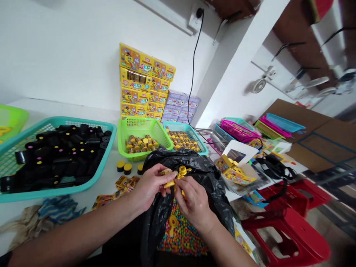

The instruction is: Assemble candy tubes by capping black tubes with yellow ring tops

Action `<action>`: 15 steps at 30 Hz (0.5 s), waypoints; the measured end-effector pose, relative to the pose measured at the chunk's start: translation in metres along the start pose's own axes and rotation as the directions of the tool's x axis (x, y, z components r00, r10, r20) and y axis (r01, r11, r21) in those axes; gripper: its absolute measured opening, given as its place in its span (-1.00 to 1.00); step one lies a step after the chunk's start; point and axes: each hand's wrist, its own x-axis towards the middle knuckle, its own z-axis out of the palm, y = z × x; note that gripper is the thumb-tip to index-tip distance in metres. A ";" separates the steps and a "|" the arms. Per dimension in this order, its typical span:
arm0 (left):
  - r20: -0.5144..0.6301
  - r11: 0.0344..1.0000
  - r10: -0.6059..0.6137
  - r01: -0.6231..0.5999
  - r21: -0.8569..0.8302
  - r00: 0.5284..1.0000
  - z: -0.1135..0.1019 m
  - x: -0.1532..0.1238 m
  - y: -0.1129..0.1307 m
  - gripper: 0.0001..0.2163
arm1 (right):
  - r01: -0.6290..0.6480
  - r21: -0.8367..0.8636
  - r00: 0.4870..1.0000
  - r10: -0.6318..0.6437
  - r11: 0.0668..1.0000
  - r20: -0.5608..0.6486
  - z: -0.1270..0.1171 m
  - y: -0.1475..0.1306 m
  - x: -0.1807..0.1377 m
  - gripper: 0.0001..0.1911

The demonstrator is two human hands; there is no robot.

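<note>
White surface [111, 163] is carrying baskets [133, 157]. Left hand [151, 185] is gripping yellow-capped cup [168, 183] over black bag [219, 189] of coloured balls [191, 237], probably catching strays; right hand [194, 200] is pinching alongside, contents unclear.

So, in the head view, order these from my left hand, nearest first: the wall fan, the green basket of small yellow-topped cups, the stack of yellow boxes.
1. Green basket: just beyond your left hand.
2. Stack of yellow boxes: behind that basket.
3. Wall fan: far off to the right.
</note>
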 end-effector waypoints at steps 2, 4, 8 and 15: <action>-0.008 1.000 0.004 -0.004 0.022 1.000 0.000 0.000 0.001 -0.64 | 0.017 -0.028 1.000 -0.017 0.999 0.010 0.000 0.001 0.000 -0.73; -0.012 0.999 0.003 -0.003 0.033 1.000 0.001 0.001 0.001 -0.63 | 0.036 -0.046 0.999 -0.035 0.998 0.022 0.000 0.001 -0.001 -0.73; -0.048 0.999 0.011 -0.009 0.046 0.999 0.001 0.002 0.000 -0.64 | 0.021 -0.003 0.999 -0.021 1.000 0.045 0.001 0.000 -0.004 -0.69; 0.007 0.997 -0.064 0.065 -0.044 0.998 0.004 0.000 0.000 -0.65 | 0.032 0.059 0.999 -0.031 0.998 -0.022 0.007 0.004 -0.011 -0.68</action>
